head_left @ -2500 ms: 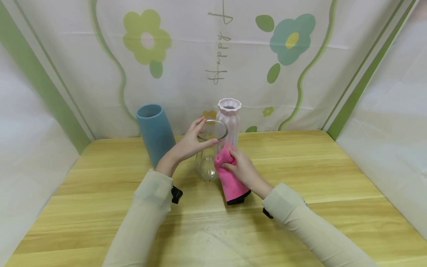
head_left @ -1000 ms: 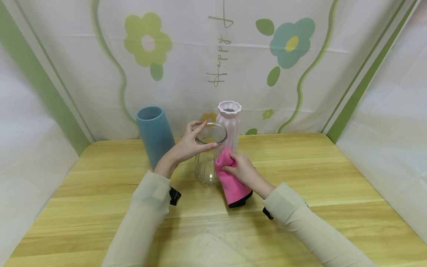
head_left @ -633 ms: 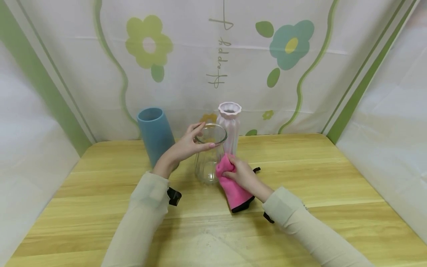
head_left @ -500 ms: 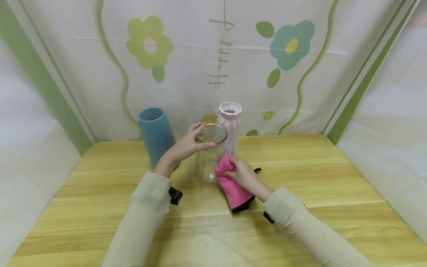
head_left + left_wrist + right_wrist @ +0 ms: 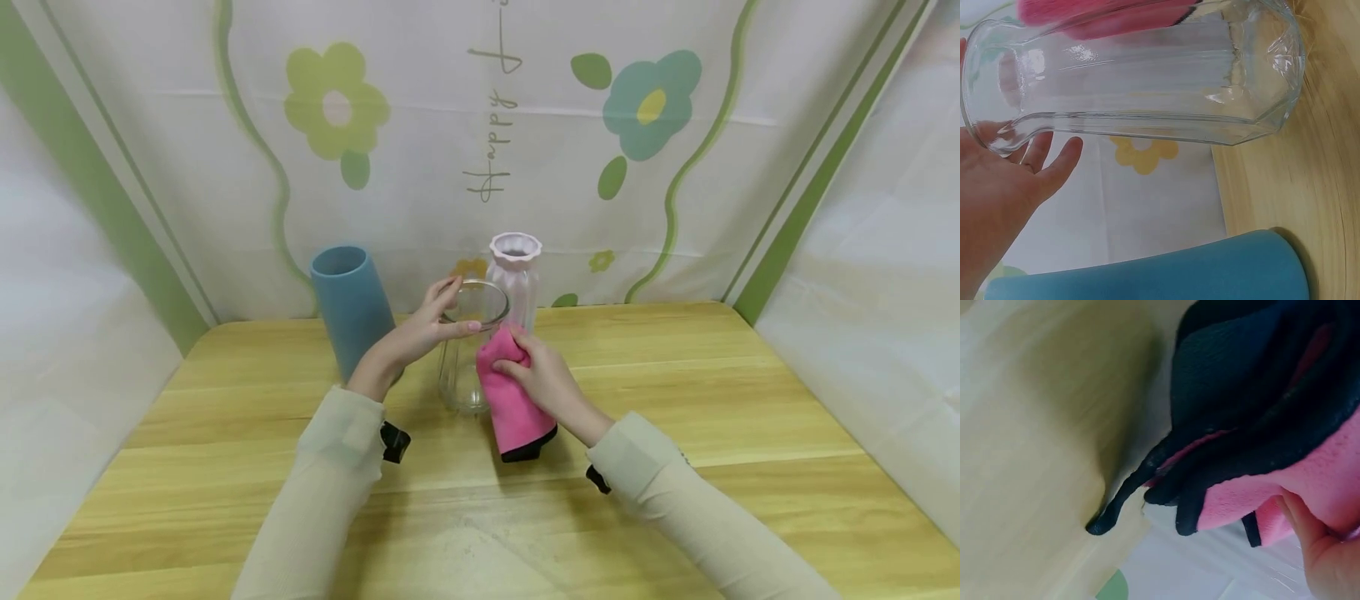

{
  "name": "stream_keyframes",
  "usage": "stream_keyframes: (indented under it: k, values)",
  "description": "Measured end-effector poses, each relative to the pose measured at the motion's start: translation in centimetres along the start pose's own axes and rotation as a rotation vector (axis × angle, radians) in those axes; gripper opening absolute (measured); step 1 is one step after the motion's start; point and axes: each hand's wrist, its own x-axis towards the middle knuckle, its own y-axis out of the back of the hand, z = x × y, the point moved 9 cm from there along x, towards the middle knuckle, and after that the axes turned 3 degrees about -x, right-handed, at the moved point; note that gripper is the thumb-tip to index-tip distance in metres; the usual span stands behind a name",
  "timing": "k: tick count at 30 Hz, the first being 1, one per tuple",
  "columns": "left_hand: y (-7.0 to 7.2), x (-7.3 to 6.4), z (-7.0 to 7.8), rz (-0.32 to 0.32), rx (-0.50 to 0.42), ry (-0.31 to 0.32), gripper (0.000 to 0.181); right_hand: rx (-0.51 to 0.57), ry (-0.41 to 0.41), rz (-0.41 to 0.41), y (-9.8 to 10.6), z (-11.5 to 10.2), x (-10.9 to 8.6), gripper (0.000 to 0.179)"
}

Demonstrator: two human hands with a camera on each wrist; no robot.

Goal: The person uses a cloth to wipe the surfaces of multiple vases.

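Vase of clear ribbed glass [image 5: 458, 377], its rim gripped by the left hand [image 5: 420, 330]; the right hand [image 5: 550, 379] pinches a pink, black-edged cloth [image 5: 513, 410] at its right.

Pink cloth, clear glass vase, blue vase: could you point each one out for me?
Pink cloth [image 5: 514, 410]: head view, on its hanging pink side.
Clear glass vase [image 5: 1147, 90]: left wrist view, on its side wall.
Blue vase [image 5: 351, 310]: head view, on its outer wall.
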Motion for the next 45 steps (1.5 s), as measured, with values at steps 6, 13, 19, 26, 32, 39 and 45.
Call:
stream_keyframes:
  k: [6,13,19,26,32,39,45]
  values:
    - [0.0,0.1,-0.1,-0.002,-0.008,0.007,0.082,-0.003,0.019,0.051,0.8,-0.8,0.3,0.059]
    - [0.0,0.2,-0.2,-0.005,-0.023,0.004,0.083,-0.014,0.035,0.051,0.8,-0.9,0.3,0.061]
    - [0.1,0.0,-0.1,0.0,-0.024,0.004,0.085,-0.033,0.062,0.026,0.0,-0.6,0.2,0.068]
    - [0.1,0.0,-0.5,0.014,0.002,0.028,0.086,-0.069,0.022,-0.027,-1.3,0.7,-0.4,0.068]
    - [0.2,0.0,-0.3,0.037,0.047,0.031,0.091,-0.082,0.014,-0.076,-2.0,1.4,-0.7,0.034]
    - [0.3,-0.2,0.0,0.039,0.061,0.018,0.089,-0.127,-0.027,-0.114,-2.4,2.1,-0.9,0.046]
    - [0.5,-0.3,0.2,0.031,0.069,0.007,0.086,-0.11,-0.033,-0.084,-2.1,1.8,-1.1,0.057]
